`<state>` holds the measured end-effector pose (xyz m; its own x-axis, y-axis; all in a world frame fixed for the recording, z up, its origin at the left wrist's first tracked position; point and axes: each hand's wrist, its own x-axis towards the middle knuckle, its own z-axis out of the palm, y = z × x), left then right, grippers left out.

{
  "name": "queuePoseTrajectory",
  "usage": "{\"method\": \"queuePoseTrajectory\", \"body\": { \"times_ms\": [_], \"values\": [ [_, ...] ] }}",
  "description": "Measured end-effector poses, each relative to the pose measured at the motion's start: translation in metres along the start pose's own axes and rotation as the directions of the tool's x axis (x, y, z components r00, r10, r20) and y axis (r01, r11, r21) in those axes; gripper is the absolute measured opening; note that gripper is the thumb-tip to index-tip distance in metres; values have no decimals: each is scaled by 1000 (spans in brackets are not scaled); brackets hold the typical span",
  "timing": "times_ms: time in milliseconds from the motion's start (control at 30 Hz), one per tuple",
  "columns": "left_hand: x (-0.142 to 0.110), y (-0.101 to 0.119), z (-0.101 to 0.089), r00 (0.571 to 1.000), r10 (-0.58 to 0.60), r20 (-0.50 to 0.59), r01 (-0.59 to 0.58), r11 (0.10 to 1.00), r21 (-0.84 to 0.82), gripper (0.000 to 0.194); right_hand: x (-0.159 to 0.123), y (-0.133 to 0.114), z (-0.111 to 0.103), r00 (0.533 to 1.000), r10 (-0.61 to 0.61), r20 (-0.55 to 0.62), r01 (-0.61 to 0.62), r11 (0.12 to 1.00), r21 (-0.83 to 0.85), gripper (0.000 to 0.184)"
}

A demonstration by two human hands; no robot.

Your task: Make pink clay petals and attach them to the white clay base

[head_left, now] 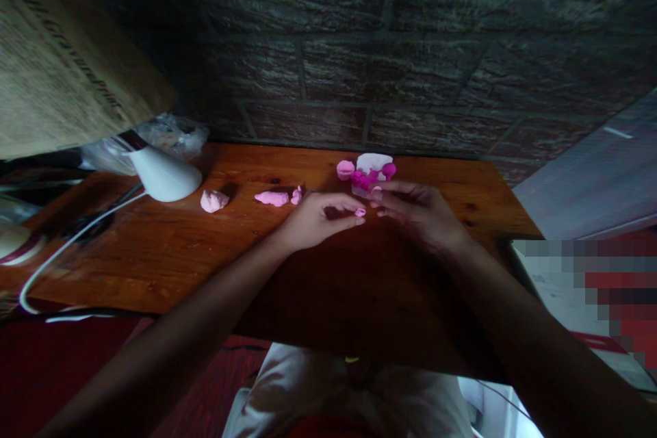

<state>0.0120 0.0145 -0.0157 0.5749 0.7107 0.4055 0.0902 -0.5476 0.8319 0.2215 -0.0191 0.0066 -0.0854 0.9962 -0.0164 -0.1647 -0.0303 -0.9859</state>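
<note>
My left hand (318, 217) rests on the wooden table (154, 253) with its fingers curled, and a small pink clay piece (360, 212) sits at its fingertips. My right hand (415, 209) meets it from the right, fingers bent together beside a tiny pink bit (376, 189). Just behind the hands stands a white clay block (374, 163) topped with magenta clay shapes (365, 178), and a pink clay ball (345, 169) lies at its left. Farther left lie a pink clay roll (273, 198) and a pale pink lump (213, 200).
A white lamp head (163, 174) with a white cable (61, 250) lies at the back left, next to a crumpled plastic bag (172, 133). A dark brick wall (410, 48) backs the table. A printed paper sheet (56, 75) hangs at upper left.
</note>
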Motion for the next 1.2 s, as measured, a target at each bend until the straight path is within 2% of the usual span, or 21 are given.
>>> {"method": "queuePoseTrajectory", "body": {
  "times_ms": [333,667,867,967,1100,1200],
  "values": [
    [0,-1,1,1000,12,-10,-12,1000,-23,14,-1,-3,1,998,-14,68,24,990,-137,38],
    [0,0,0,1000,-20,0,20,1000,17,13,0,-3,0,999,-42,-35,38,993,-110,39],
    [0,1,0,1000,-16,-3,16,1000,5,14,-1,-5,0,999,10,34,-5,987,-158,42],
    [0,1,0,1000,-12,-8,12,1000,4,13,-3,-9,3,998,-47,40,52,987,-149,41],
    [0,1,-1,1000,-21,-19,21,999,25,13,-2,-7,2,988,-147,-47,139,982,-130,37],
    [0,1,-1,1000,-20,-24,21,999,28,13,0,-3,-1,985,-153,-74,144,983,-115,37]
  ]
}}
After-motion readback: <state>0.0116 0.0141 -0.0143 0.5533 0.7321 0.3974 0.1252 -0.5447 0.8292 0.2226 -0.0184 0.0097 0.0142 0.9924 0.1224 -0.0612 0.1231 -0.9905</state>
